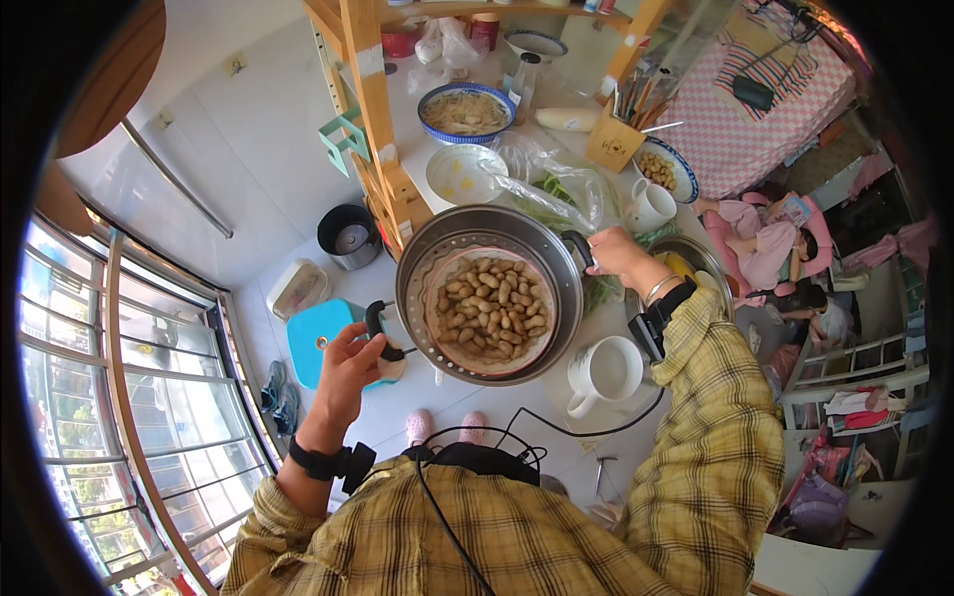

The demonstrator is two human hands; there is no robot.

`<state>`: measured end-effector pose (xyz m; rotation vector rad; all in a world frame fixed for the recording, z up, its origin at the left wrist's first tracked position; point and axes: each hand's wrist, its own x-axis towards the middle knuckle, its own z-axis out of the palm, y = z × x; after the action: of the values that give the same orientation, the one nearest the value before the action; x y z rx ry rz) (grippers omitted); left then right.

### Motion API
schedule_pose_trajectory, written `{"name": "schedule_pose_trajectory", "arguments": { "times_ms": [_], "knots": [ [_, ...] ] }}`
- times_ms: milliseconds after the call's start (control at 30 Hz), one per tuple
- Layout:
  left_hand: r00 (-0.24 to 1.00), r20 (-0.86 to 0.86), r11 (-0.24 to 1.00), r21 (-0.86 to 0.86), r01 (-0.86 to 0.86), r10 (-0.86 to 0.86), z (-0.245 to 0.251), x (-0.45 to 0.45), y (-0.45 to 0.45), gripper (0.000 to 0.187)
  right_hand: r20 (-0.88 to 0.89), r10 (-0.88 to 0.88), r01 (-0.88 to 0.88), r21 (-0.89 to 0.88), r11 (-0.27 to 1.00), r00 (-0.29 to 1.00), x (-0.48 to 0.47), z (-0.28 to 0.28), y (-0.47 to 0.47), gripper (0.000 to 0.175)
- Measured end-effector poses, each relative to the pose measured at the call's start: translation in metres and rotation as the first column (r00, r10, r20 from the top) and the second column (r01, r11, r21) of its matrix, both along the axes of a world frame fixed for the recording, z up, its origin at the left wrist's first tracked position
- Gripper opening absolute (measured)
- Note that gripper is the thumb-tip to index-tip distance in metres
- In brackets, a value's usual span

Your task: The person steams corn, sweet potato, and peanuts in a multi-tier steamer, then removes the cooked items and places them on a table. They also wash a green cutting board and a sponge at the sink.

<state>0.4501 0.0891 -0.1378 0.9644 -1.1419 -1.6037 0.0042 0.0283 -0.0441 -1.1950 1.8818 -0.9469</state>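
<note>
A round metal pot (572, 328) with black handles holds a perforated steamer insert and a bowl (550, 287) with a reddish rim, filled with unshelled peanuts (492, 305) in liquid. My right hand (622, 257) is closed around the pot's right handle (577, 247). At the left handle (374, 316), my left hand (350, 365) has its fingers apart, a fingertip touching or just in front of it; no grip on it shows. A white mug (607, 369) stands to the pot's lower right. Beyond the pot lie a patterned plate (458, 175) and a clear plastic bag (548, 167) with greens.
Behind are a blue-rimmed bowl (467, 112), a glass bottle (524, 86), a wooden utensil holder (615, 141) and another mug (651, 205). A wooden post (373, 89) rises at the table's left. On the floor side is a blue-lidded box (320, 339). A black cable (581, 432) crosses before me.
</note>
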Motion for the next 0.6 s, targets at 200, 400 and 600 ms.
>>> {"name": "schedule_pose_trajectory", "arguments": {
  "times_ms": [200, 400, 600],
  "knots": [
    [0.994, -0.107, 0.998, 0.058, 0.034, -0.027, -0.012, -0.024, -0.007, 0.026, -0.742, -0.025, -0.109, -0.131, 0.985, 0.67, -0.023, 0.0, 0.01, 0.019],
    [0.989, -0.151, 0.996, 0.088, 0.017, -0.003, -0.01, -0.05, -0.016, 0.026, -0.643, -0.013, -0.171, -0.222, 0.96, 0.766, -0.013, 0.057, 0.056, 0.024],
    [0.992, -0.127, 0.995, 0.096, 0.006, 0.007, -0.003, -0.068, -0.025, 0.029, 0.028, 0.158, -0.124, -0.493, 0.861, 0.987, -0.013, 0.097, 0.151, 0.018]
  ]
}}
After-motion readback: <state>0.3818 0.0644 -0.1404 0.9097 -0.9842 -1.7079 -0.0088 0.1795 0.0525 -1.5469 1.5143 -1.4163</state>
